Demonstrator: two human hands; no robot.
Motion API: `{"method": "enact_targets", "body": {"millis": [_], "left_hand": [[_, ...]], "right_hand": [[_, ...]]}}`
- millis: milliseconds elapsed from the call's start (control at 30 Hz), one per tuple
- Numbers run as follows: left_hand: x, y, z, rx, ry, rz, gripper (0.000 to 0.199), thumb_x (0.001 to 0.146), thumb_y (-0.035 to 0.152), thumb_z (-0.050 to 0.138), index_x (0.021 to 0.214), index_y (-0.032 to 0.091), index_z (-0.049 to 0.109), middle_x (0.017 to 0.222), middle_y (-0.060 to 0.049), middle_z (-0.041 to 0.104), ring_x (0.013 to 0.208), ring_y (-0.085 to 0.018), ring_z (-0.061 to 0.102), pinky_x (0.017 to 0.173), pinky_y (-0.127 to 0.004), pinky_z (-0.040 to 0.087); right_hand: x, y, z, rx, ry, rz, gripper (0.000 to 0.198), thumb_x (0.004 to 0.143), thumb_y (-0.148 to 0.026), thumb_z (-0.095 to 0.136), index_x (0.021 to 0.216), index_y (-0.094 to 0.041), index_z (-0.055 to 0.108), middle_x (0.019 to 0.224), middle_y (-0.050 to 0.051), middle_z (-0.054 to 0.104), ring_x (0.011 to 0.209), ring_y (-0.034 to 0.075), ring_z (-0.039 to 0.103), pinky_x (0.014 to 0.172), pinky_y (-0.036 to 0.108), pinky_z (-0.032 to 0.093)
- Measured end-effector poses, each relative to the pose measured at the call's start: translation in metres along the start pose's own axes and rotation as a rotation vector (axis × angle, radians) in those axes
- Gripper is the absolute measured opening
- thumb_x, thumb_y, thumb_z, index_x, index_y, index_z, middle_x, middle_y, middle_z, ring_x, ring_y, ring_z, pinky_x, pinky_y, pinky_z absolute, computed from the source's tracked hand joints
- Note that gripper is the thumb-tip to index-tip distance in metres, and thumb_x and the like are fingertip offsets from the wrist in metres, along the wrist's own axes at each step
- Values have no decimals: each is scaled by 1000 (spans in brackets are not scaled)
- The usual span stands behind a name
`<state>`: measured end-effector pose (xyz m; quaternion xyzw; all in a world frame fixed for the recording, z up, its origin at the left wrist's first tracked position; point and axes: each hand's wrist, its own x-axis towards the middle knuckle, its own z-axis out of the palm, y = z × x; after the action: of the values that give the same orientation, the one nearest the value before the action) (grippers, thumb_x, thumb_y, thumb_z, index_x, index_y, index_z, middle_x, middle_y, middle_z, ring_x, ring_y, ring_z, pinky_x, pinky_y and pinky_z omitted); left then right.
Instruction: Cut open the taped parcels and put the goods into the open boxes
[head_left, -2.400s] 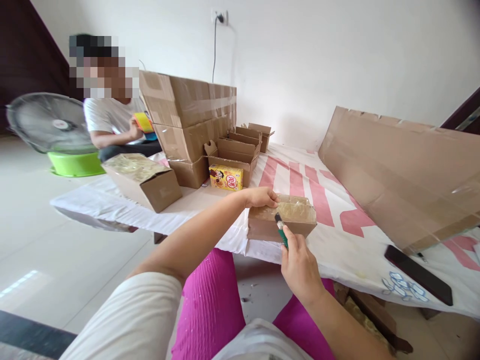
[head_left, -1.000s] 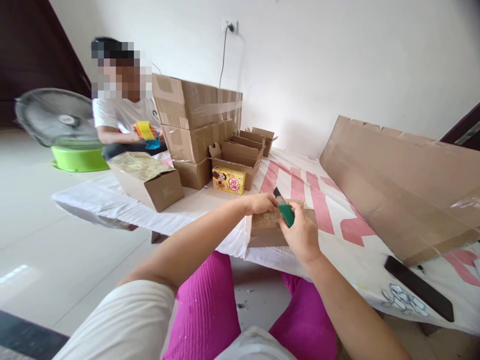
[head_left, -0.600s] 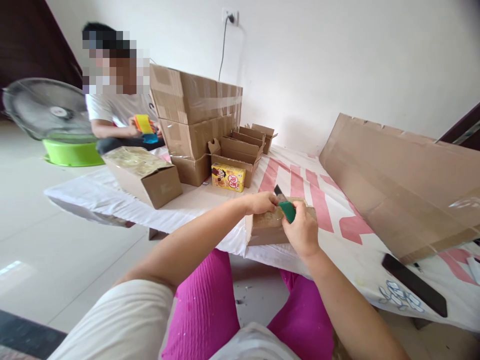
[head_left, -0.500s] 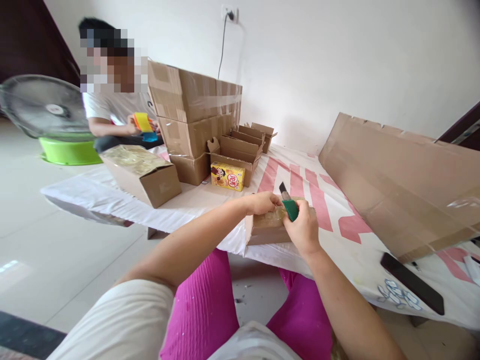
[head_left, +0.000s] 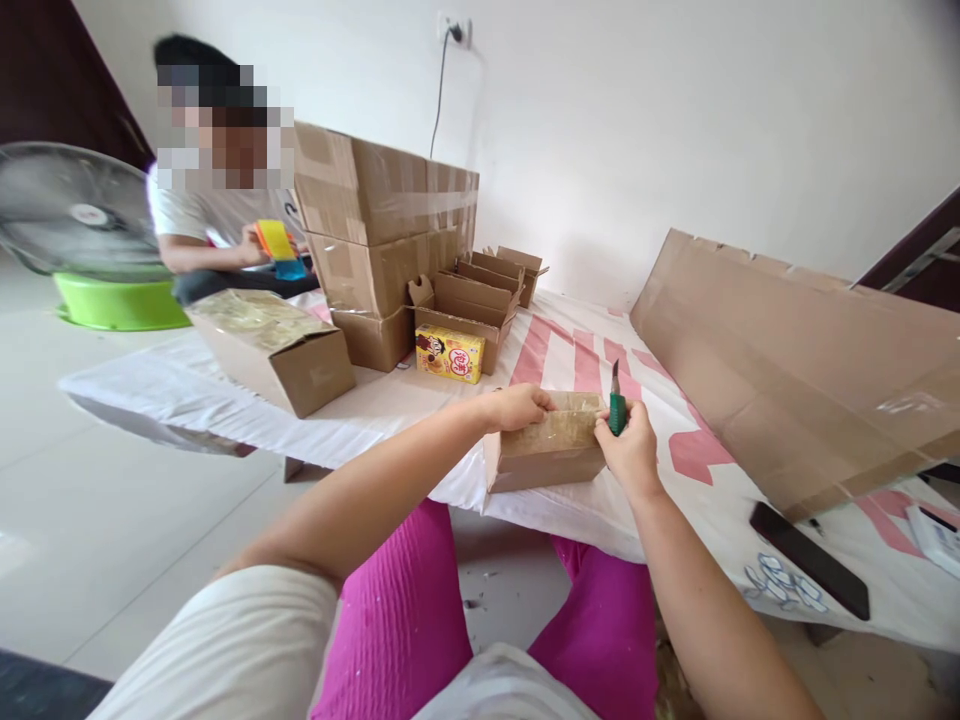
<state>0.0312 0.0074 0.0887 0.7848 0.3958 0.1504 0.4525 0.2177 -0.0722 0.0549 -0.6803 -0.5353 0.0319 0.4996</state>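
Note:
A small cardboard box (head_left: pixel 551 465) with brown tape over its top lies at the table's near edge, in front of my knees. My left hand (head_left: pixel 523 408) rests on the left part of its top, fingers bent and closed at the flap; the fingertips are partly hidden. In my right hand (head_left: pixel 631 445) is a green utility knife (head_left: pixel 616 413), its blade out and pointing up, away from the box. The fingers of that hand also touch the box's right top edge.
A yellow printed carton (head_left: pixel 450 353) stands before open cardboard boxes (head_left: pixel 469 305). Stacked taped boxes (head_left: pixel 390 190) and another taped box (head_left: pixel 277 350) are left. A co-worker (head_left: pixel 217 220) holds a tape dispenser (head_left: pixel 279 248). A cardboard sheet (head_left: pixel 787 360) and phone (head_left: pixel 810 560) lie right.
My right hand has moved right, from the middle of the box top to its right edge. The knife has turned more upright. My left hand stays on the box.

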Motion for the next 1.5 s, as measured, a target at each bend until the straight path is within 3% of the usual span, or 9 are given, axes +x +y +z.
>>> {"method": "enact_targets", "body": {"millis": [233, 333, 400, 500, 633, 800, 1000, 1267, 1500], "left_hand": [[-1, 2, 0, -15, 7, -30, 35, 68, 9, 51, 96, 15, 71, 80, -1, 69, 71, -13, 60, 65, -20, 45], [-1, 1, 0, -32, 1, -24, 35, 66, 9, 53, 95, 15, 70, 80, 0, 69, 71, -14, 60, 65, -21, 45], [0, 0, 0, -31, 3, -24, 35, 66, 10, 53, 95, 15, 70, 80, 0, 69, 71, -13, 60, 66, -21, 45], [3, -3, 0, -26, -12, -21, 34, 68, 12, 53, 97, 15, 69, 80, 0, 69, 71, -13, 60, 66, -21, 45], [5, -7, -1, 4, -44, 13, 30, 69, 22, 61, 97, 16, 69, 81, 0, 69, 74, -16, 61, 66, -22, 46], [4, -7, -3, 92, -39, 22, 41, 63, 28, 70, 103, 18, 69, 88, -1, 71, 81, -19, 63, 71, -25, 47], [3, -5, -2, 115, -59, 16, 44, 63, 31, 69, 106, 20, 69, 91, 0, 71, 84, -21, 64, 70, -24, 47], [2, 1, -1, 66, -82, -26, 43, 63, 26, 68, 105, 18, 70, 89, -1, 71, 80, -19, 64, 66, -23, 46], [3, 2, 2, 197, -114, 56, 36, 64, 27, 68, 99, 19, 71, 83, 2, 69, 80, -18, 61, 67, -23, 43]], "right_hand": [[-13, 0, -3, 352, 16, -31, 25, 70, -24, 60, 93, -21, 53, 103, 7, 69, 90, 20, 66, 85, 38, 52], [-11, 4, -3, 597, -16, 24, 25, 69, -22, 60, 91, -22, 47, 99, 5, 69, 95, 20, 67, 79, 37, 55], [-12, 8, -6, 649, -46, 41, 23, 70, -21, 58, 89, -23, 44, 91, 1, 68, 85, 18, 68, 68, 32, 55], [-22, 9, -15, 474, -149, 20, 18, 73, -20, 55, 88, -23, 45, 78, -3, 64, 66, 14, 63, 59, 27, 49], [-47, 3, -32, -53, -416, -72, 12, 79, -18, 51, 91, -21, 51, 80, 1, 65, 76, 18, 63, 69, 29, 44], [-65, -3, -46, -582, -619, -79, 21, 79, -11, 47, 97, -20, 52, 78, 3, 66, 72, 20, 64, 61, 27, 34], [-61, -3, -48, -795, -611, -99, 16, 82, -13, 49, 97, -19, 49, 84, 7, 68, 75, 22, 66, 60, 28, 32], [-67, -1, -35, -880, -524, -161, 14, 85, -10, 45, 98, -17, 48, 92, 8, 65, 79, 22, 67, 63, 29, 38], [-61, -2, -20, -854, -417, -108, 17, 86, -15, 49, 103, -16, 47, 95, 9, 65, 85, 23, 67, 66, 29, 41]]}}
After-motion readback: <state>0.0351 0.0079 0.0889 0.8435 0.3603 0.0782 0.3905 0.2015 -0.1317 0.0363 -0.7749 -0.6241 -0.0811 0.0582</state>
